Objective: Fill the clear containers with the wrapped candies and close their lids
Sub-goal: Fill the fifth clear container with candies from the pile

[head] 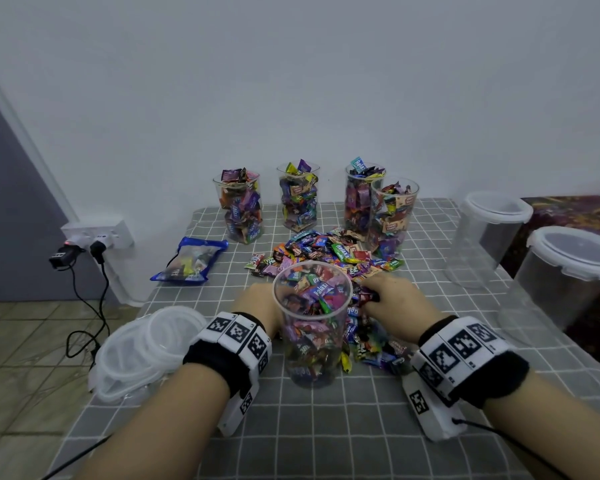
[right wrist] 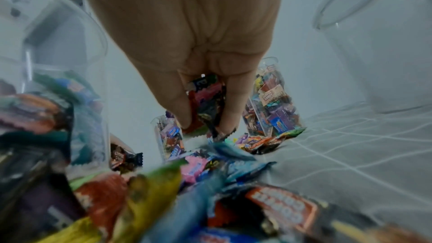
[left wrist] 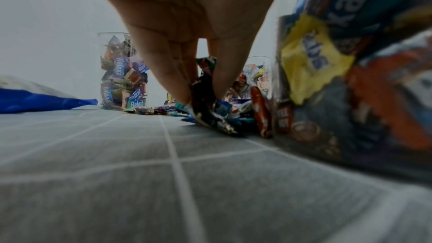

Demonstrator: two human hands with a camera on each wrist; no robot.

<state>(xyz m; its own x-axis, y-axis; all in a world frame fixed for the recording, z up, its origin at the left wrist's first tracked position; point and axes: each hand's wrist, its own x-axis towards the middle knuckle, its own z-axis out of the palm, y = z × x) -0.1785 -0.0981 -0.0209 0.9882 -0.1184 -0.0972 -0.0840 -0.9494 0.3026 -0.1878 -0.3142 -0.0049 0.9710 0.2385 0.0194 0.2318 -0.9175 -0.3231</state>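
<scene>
— How are the hands posed?

— Both forearms reach in from the near edge of the tabletop (head: 326,427), one on each side of the near jar (head: 312,323). The left hand (head: 257,303) is low on the cloth just left of that jar, fingers pointing down. The right hand (head: 392,296) is on the jar's right, knuckles up, over the candy pile (head: 329,251).

— And the jars?

— The near jar stands open, filled nearly to its rim with wrapped candies. Four more jars (head: 298,199) stand toward the far edge, all lidless and heaped to the top. Two empty tubs (head: 485,233) stand at the right edge. Loose lids (head: 146,348) are stacked at the left edge, and a blue bag (head: 191,261) lies beyond them.

— The grip on each side?

— In the left wrist view the left hand's fingers (left wrist: 163,66) and thumb are closed together on a dark wrapped candy (left wrist: 203,99) at the pile's edge. In the right wrist view the right hand's fingers (right wrist: 173,99) curl round a clutch of candies (right wrist: 205,103), red, pink and dark wrappers showing between them, just above the pile.
</scene>
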